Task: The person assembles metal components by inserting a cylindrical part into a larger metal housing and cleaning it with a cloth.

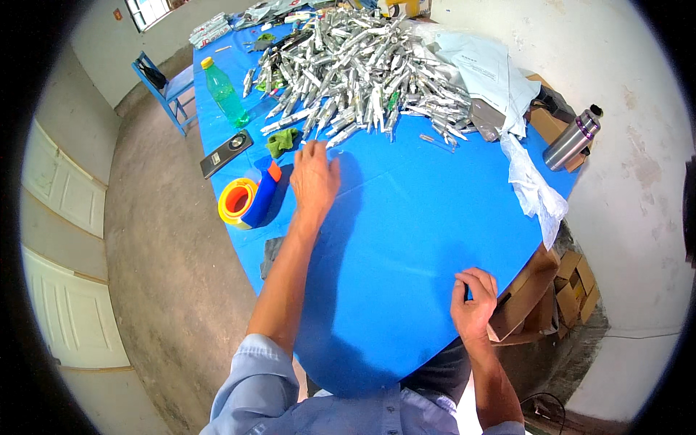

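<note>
A large heap of slim silver-and-white tube-like pieces (362, 72) covers the far part of the blue table. My left hand (315, 181) reaches forward over the table, its fingertips at the near edge of that heap. Its fingers are stretched out with the thumb apart, and no held piece shows. Just left of the fingertips lies a crumpled green cloth (281, 143). Near the table's right front edge, my right hand (475, 301) is loosely closed, thumb and forefinger curled towards each other. Whatever might be inside it is hidden.
Left of my left arm are a blue-and-orange tape dispenser (254, 203), a dark rectangular device (226, 154) and a green bottle (225, 94). On the right are plastic bags (533, 185) and a steel flask (573, 140). Cardboard boxes (576, 290) stand below the right edge.
</note>
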Available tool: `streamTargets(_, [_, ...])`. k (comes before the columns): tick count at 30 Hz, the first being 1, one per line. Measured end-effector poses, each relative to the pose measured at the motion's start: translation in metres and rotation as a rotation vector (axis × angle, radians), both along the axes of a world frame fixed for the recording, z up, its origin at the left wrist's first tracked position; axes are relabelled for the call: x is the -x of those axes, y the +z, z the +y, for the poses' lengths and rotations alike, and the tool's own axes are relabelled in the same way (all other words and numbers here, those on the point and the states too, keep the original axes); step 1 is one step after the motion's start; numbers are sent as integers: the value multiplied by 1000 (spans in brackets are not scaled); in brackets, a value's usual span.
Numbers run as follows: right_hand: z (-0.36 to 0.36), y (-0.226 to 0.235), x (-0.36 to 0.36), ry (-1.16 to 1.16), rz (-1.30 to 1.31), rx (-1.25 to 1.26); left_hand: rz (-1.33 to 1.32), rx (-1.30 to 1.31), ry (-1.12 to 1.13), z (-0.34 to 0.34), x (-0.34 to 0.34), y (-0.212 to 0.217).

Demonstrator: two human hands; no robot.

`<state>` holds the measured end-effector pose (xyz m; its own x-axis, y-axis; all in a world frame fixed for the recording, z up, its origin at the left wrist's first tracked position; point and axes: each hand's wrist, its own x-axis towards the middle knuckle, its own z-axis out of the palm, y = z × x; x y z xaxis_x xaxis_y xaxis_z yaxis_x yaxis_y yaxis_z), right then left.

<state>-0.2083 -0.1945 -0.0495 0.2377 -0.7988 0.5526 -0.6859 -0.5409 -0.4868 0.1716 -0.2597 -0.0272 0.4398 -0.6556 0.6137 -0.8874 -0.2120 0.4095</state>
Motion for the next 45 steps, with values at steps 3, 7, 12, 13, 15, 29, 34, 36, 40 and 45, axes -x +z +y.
streamTargets(3, [-1, 0, -1, 7, -17, -8, 139, -66, 112, -20, -22, -16])
streamTargets(7, [-1, 0, 0, 2, -30, -23, 165, -102, 132, -23, -24, -29])
streamTargets(12, [-1, 1, 2, 9, -41, -12, 191, -90, 55, -23, -26, -34])
streamTargets(13, [-2, 1, 3, 10, -42, -9, 199, -90, 26, -20, -23, -34])
streamTargets(15, [-1, -1, 3, 7, -43, -9, 251, -78, 15, -5, -14, -24])
streamTargets(29, [-2, -8, 5, -1, -76, 77, 1620, 260, -386, 142, 101, 24])
streamTargets(34, [5, 5, 7, 87, -158, -84, 1968, 283, -480, 190, 159, 15])
streamTargets(36, [20, 20, 2, 200, -315, -254, 2063, 269, -520, 203, 177, 6])
streamTargets(40, [57, 57, -24, 502, -879, -856, 2068, 156, -545, 224, 197, -1])
streamTargets(45, [71, 57, -27, 587, -1012, -887, 1420, -83, -496, 236, 207, -2])
